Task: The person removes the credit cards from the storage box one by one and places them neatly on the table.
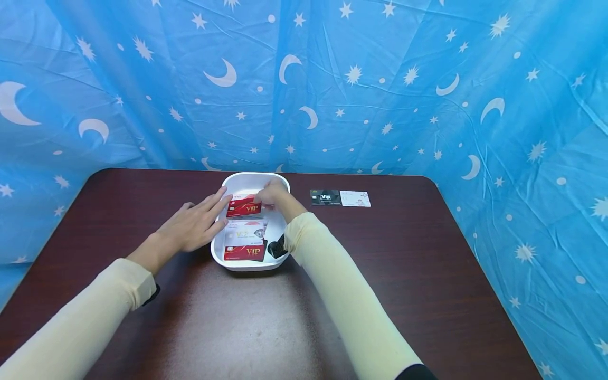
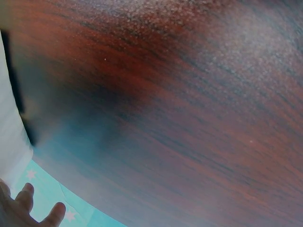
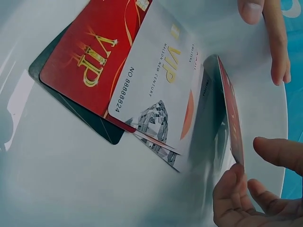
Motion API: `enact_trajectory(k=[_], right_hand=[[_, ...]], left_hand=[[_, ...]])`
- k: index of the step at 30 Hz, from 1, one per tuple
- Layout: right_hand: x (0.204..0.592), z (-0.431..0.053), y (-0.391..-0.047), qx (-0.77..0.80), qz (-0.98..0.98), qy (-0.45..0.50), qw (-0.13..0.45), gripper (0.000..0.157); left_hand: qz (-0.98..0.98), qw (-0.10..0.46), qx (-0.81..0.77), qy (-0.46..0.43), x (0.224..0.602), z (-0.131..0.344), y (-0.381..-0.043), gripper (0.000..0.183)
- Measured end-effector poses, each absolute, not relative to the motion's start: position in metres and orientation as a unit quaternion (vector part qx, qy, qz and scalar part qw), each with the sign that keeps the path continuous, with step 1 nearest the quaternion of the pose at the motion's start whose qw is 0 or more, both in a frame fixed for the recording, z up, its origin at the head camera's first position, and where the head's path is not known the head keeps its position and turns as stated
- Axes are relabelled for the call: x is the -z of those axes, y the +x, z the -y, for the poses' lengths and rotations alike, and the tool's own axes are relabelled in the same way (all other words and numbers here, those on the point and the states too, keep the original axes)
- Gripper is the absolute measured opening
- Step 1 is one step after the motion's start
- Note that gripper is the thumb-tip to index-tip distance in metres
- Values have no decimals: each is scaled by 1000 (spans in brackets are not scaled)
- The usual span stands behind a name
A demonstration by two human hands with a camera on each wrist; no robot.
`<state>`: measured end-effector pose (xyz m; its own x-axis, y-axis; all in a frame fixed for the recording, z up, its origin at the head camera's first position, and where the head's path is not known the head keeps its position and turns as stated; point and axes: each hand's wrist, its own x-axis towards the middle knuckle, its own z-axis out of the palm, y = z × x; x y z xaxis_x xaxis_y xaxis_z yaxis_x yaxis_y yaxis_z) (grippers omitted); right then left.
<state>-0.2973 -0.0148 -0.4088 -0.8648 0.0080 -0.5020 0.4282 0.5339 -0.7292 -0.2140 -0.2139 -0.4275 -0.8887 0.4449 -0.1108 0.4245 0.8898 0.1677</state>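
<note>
Red VIP card (image 3: 231, 111) stands tilted, its end pinched between fingertips of the right hand (image 1: 274, 193); left of that grip, the left hand (image 1: 192, 226), fingers extended, touches the tray (image 1: 252, 267).

From here I'm getting pale-yellow sleeves (image 1: 342, 285), bare left hand (image 1: 197, 224) and right hand (image 1: 274, 193), black bit (image 1: 152, 294) poking out under the left cuff (image 1: 130, 281), black patch (image 1: 417, 373) up the right arm.

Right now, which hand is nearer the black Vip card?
Right: right hand inside the tray, left of the black Vip card; left hand farther, at the tray's left side.
</note>
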Motion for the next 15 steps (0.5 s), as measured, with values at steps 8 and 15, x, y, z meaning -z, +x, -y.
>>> enact_trajectory(k=[8, 15], right_hand=[[411, 21, -292, 439, -867, 118, 203, 33], [411, 20, -295, 450, -858, 123, 212, 30]], left_hand=[[-969, 71, -67, 225, 429, 215, -214, 74], [-969, 70, -70, 225, 429, 215, -215, 75]])
